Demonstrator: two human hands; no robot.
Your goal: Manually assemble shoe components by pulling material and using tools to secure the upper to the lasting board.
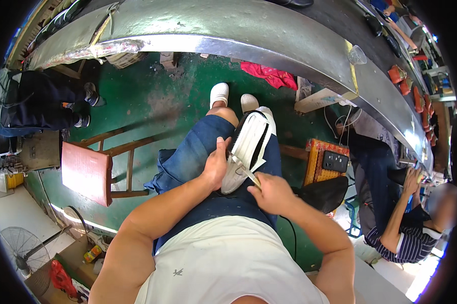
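Across my lap lies a shoe (250, 136), its white underside facing up and black material showing along its edges. My left hand (217, 164) is closed against the shoe's left side, thumb up near its edge. In my right hand (272, 194) is a metal hand tool (244, 168) with a pale yellowish handle. The tool's metal end lies over the near part of the shoe; its exact kind is hard to make out. My left fingers are partly hidden behind the shoe.
A long metal-edged bench (188, 43) curves across the far side. To the left stands a reddish-topped wooden stool (86, 172); to the right, a phone (335, 161) rests on a woven seat (315, 167). A person in a striped shirt (403, 243) works at right; another person's legs (46, 101) show at left.
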